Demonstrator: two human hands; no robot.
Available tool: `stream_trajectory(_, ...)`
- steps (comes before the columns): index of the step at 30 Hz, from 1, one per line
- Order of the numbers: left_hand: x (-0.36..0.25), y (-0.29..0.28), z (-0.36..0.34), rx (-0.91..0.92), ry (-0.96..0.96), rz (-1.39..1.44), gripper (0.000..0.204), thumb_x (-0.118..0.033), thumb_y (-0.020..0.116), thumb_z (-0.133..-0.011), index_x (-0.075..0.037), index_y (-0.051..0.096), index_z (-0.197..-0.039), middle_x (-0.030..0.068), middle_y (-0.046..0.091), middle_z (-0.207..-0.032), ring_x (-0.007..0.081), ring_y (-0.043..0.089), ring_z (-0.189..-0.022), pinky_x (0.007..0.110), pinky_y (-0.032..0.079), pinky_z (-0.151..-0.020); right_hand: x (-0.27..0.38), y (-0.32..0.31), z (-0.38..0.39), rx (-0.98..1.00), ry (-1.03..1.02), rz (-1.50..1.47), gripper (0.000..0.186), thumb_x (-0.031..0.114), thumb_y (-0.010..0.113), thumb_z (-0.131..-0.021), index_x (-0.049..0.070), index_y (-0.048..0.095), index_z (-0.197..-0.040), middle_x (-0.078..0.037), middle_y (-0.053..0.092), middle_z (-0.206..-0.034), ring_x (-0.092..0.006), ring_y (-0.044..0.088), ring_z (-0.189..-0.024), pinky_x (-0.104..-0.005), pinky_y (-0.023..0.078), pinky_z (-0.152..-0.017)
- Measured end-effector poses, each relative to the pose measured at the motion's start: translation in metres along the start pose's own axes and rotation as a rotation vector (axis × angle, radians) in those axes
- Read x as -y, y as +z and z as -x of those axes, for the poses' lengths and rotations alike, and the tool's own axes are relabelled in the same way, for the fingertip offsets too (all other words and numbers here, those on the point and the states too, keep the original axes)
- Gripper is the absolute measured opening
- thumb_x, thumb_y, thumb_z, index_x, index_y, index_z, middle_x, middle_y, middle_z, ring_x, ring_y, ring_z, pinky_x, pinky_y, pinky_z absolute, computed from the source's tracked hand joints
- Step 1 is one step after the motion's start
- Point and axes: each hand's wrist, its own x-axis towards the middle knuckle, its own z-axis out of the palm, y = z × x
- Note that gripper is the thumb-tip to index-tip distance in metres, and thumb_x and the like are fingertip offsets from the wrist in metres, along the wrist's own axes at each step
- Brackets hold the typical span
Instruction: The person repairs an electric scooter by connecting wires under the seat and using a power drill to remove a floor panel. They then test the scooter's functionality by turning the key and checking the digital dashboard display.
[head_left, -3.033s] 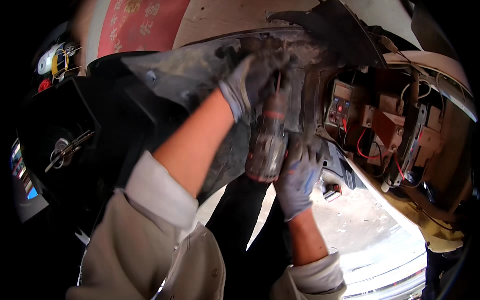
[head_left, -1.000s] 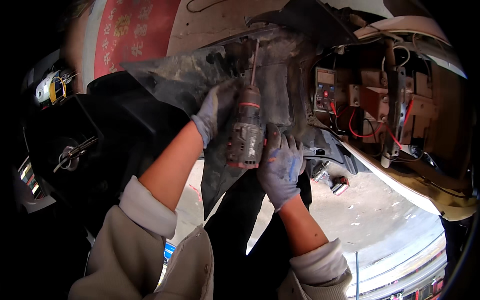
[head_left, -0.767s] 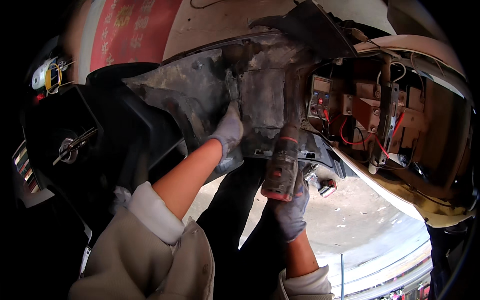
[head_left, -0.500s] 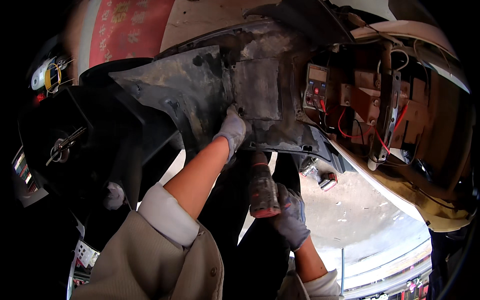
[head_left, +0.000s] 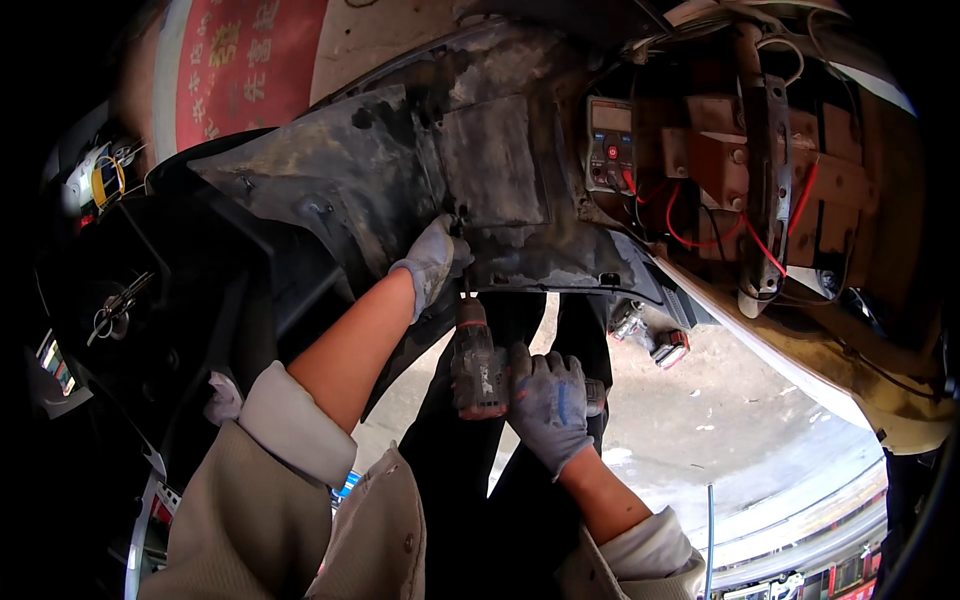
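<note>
A weathered black plastic panel spans the middle of the head view. My left hand, in a grey glove, is against its lower middle, fingers curled beside a thin driver bit; what they grip is hidden. Below it, the black and red cordless drill points its bit upward at the panel's lower part. My right hand, also gloved, is closed round the drill's handle.
At right an open vehicle compartment holds a multimeter, red leads and brown metal blocks. Black bodywork fills the left. Other tools lie on the floor; a red printed mat is at top.
The drill has moved from over the panel's middle down to its lower edge. My left hand is now beside the bit at the lower middle, lower than three seconds ago.
</note>
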Motion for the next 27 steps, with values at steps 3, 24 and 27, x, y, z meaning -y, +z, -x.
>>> stream_trajectory(3, 0.002, 0.004, 0.000, 0.085, 0.146, 0.159, 0.042, 0.000, 0.056, -0.082, -0.006, 0.049, -0.123, 0.0048, 0.062, -0.092, 0.0206, 0.062, -0.087, 0.035, 0.048, -0.076, 0.005, 0.005, 0.004, 0.006, 0.022, 0.071, 0.035, 0.018, 0.056, -0.084, -0.001, 0.057, -0.113, -0.010, 0.062, -0.080, -0.0262, 0.061, -0.079, -0.0401, 0.044, -0.076)
stream_trajectory(24, 0.022, -0.021, 0.001, 0.341, 0.027, 0.044, 0.024, -0.025, 0.060, -0.094, -0.008, 0.057, -0.109, 0.0090, 0.066, -0.103, 0.0218, 0.063, -0.093, 0.041, 0.047, -0.086, 0.040, -0.010, -0.003, 0.063, 0.132, 0.057, 0.016, 0.018, 0.055, -0.084, 0.004, 0.055, -0.092, -0.011, 0.063, -0.074, -0.0267, 0.063, -0.078, -0.0409, 0.045, -0.077)
stream_trajectory(27, 0.022, -0.025, 0.000, 0.345, 0.007, 0.144, 0.017, -0.021, 0.059, -0.094, -0.006, 0.057, -0.101, 0.0093, 0.067, -0.097, 0.0198, 0.064, -0.085, 0.036, 0.049, -0.079, 0.058, -0.024, -0.013, 0.131, 0.171, 0.095, 0.016, 0.018, 0.055, -0.084, 0.004, 0.055, -0.092, -0.011, 0.064, -0.075, -0.0268, 0.063, -0.079, -0.0405, 0.044, -0.076)
